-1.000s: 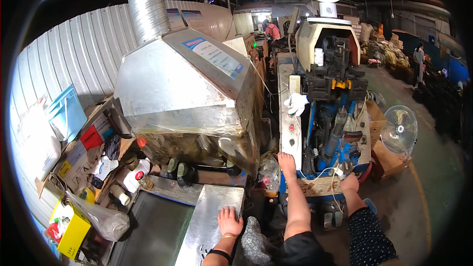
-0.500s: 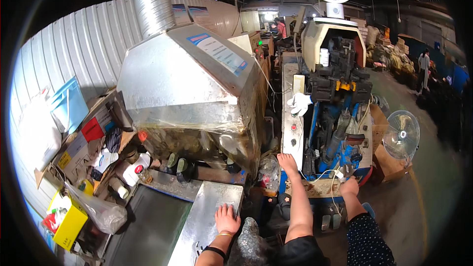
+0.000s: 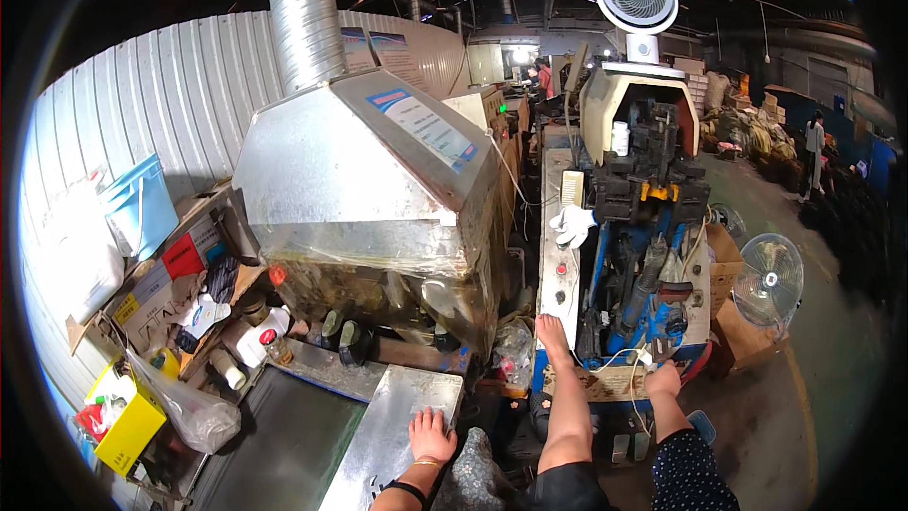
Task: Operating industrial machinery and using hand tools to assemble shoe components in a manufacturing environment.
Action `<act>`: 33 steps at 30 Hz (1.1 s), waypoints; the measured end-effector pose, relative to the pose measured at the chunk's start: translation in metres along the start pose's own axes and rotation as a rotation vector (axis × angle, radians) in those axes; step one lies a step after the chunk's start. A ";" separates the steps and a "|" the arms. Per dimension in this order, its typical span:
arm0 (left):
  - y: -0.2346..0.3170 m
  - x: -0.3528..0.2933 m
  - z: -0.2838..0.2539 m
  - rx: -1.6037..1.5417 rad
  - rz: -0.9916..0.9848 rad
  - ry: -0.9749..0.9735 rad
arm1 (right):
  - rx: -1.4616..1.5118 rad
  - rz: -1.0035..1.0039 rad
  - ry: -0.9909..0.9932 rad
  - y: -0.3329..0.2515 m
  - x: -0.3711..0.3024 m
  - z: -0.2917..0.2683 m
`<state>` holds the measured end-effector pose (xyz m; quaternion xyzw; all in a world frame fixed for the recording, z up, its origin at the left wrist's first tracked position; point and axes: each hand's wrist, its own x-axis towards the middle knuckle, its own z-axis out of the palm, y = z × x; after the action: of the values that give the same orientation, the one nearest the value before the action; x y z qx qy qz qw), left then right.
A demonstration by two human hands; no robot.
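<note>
From the head camera, and honestly from where I'm standing too: the left hand [image 3: 431, 436] is palm down on a bare metal plate [image 3: 392, 407], fingers stretched out and a bit apart, gripping nothing. So the thing it's on sits right under it.

A dark belt [image 3: 284, 445] runs just left of that hand, and a big metal hood [image 3: 350, 180] looms beyond the fingertips. Some dark shapes [image 3: 355, 343] sit under the hood's near edge; can't make out what they are.

Off to the right of it, two more forearms reach in. One bare hand [image 3: 551, 331] is at the near left corner of a black and blue machine [image 3: 653, 185]. The other hand, with a dotted sleeve [image 3: 693, 469], is by a white cable [image 3: 619, 357] at the machine's near side. Which one is the wearer's right, I couldn't swear to, nor whether either has hold of anything.

Progress-wise? I see the hands in place, but no piece I'd call finished. How much is left, no clue from here.
</note>
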<state>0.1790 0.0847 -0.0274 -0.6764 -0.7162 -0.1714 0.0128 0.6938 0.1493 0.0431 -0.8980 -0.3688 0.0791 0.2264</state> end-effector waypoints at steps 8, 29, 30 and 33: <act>0.015 0.002 0.000 0.038 0.058 0.045 | -0.032 0.011 0.030 0.004 -0.005 -0.022; 0.014 0.004 -0.002 0.018 0.041 0.008 | -0.020 0.036 0.003 0.011 0.002 -0.009; 0.012 0.002 -0.001 0.024 0.047 0.009 | -0.013 0.026 -0.012 0.014 0.005 -0.001; 0.016 0.003 0.004 0.037 0.064 -0.001 | -0.029 0.039 0.006 0.027 0.011 0.003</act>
<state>0.1952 0.0892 -0.0266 -0.6989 -0.6970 -0.1575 0.0304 0.7179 0.1414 0.0284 -0.9085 -0.3518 0.0753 0.2127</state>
